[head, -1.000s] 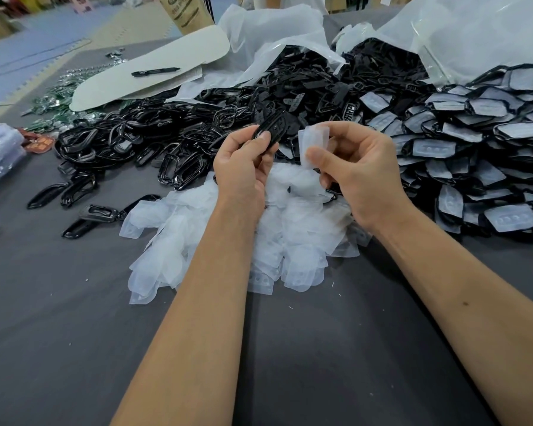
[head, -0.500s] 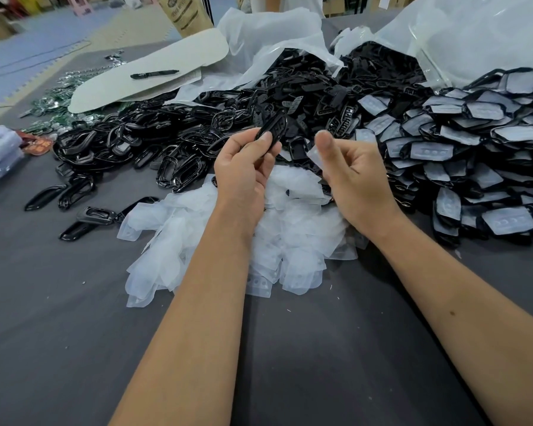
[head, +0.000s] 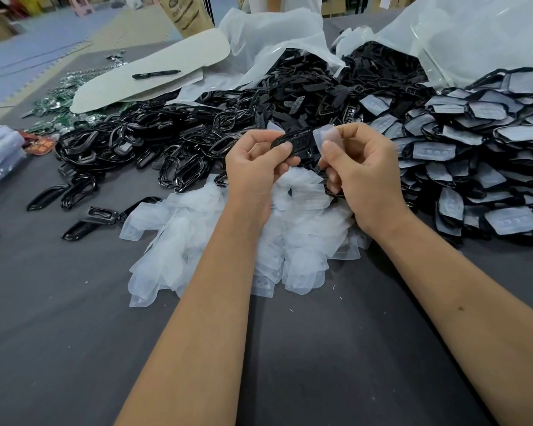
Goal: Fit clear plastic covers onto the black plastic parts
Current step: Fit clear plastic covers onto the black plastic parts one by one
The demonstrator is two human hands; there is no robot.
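My left hand [head: 256, 161] pinches a black plastic part [head: 299, 144] between thumb and fingers, above the table. My right hand [head: 360, 167] pinches a clear plastic cover [head: 328, 138] whose edge touches the right end of the black part. Below both hands lies a loose heap of clear covers [head: 228, 241] on the grey table [head: 74, 333]. A big pile of bare black parts [head: 166, 133] spreads behind and to the left. On the right is a pile of black parts with covers fitted [head: 474, 155].
Large clear plastic bags [head: 474, 35] lie open at the back. A pale card sheet [head: 154, 72] with a black pen [head: 156, 74] sits at the back left, near green circuit boards [head: 56, 103]. A few stray black parts [head: 74, 195] lie left.
My right hand dipped toward the heap, then rose with the clear cover and brought it against the black part. My left hand turned the part flatter.
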